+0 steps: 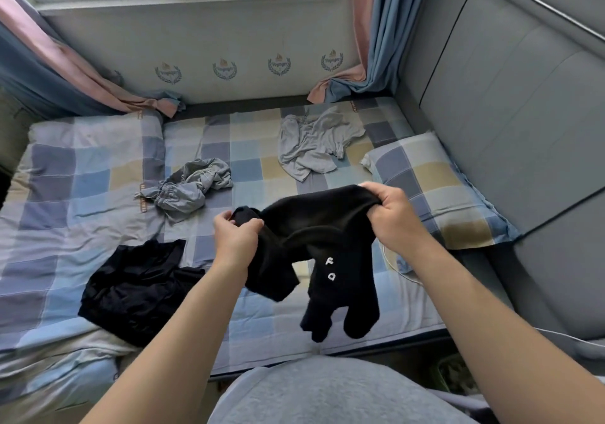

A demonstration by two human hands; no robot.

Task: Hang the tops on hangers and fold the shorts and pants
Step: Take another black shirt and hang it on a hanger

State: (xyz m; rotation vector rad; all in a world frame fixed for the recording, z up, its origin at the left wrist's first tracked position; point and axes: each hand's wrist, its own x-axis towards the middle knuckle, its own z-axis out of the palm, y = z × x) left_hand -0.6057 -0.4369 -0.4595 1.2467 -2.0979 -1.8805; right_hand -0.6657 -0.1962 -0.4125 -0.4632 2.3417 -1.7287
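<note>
A black garment (314, 227) with small white letters hangs in the air above the bed, bunched and drooping toward me. My left hand (235, 237) grips its left end, and my right hand (389, 217) grips its right end a little higher. Another black garment (137, 286) lies crumpled on the bed at the near left. A grey pair of shorts (190, 187) with an elastic waistband is heaped in the middle of the bed. Farther back on the right lies a light grey top (311, 145), spread loosely. No hanger is in view.
The bed (82, 214) has a checked blue, grey and yellow sheet, a folded quilt at the left and a pillow (435, 187) at the right. A padded grey headboard (507, 112) rises on the right. Curtains (376, 47) hang at the far wall under the window.
</note>
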